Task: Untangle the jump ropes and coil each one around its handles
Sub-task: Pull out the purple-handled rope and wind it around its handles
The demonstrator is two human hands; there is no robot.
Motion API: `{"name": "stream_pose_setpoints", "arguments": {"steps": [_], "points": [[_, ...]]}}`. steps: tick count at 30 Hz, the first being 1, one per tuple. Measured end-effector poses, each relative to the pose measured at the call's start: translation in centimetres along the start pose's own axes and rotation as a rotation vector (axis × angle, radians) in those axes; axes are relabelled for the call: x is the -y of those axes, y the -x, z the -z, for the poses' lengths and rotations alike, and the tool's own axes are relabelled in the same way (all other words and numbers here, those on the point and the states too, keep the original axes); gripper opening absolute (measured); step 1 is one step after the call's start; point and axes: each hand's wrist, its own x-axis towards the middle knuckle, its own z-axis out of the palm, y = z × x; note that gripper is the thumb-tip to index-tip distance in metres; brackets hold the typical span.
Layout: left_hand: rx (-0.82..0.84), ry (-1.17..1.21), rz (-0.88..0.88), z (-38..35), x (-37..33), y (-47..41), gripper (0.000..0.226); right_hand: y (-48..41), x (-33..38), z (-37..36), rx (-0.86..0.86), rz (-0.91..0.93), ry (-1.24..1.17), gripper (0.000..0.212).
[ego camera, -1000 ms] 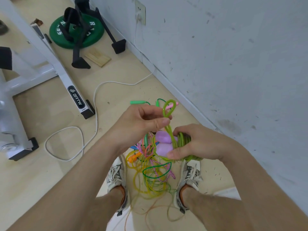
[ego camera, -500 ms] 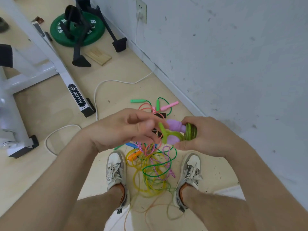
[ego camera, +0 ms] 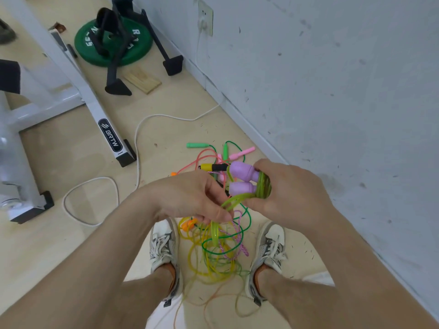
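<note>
- Head view: the right hand [ego camera: 292,193] is raised in front of the body, knuckles up. Its grip is closed around two purple handles [ego camera: 242,176] lying side by side, with the lime rope [ego camera: 263,186] coiled round them at the palm.
- The left hand [ego camera: 190,198] sits just beside it, back upward. Its grip pinches the loose lime strand leaving the coil.
- The other ropes [ego camera: 213,255] lie tangled on the floor [ego camera: 71,233] between the shoes [ego camera: 164,243].
</note>
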Motion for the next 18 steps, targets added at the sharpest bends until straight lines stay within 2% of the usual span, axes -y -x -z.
{"name": "stream_pose_setpoints", "arguments": {"steps": [3, 5, 6, 12, 18], "points": [[-0.297, -0.326, -0.245, -0.4, 0.6, -0.4, 0.014, -0.1, 0.0, 0.4, 0.188, -0.055, -0.089, 0.042], [-0.492, -0.425, -0.421, -1.0, 0.8, -1.0, 0.02, -0.2, -0.1, 0.5, 0.317, -0.064, -0.229, 0.035], [-0.535, -0.444, -0.491, -1.2, 0.8, -1.3, 0.019, -0.2, -0.1, 0.4, 0.368, -0.065, -0.298, 0.032], [-0.652, -0.336, -0.592, -1.7, 0.4, -2.0, 0.019, -0.5, -0.7, 0.8, 0.43, -0.13, -0.627, 0.024], [-0.554, -0.19, -0.447, -1.3, -0.1, -1.3, 0.027, -0.1, -0.7, 1.6, 0.493, -0.135, -0.75, 0.018]]}}
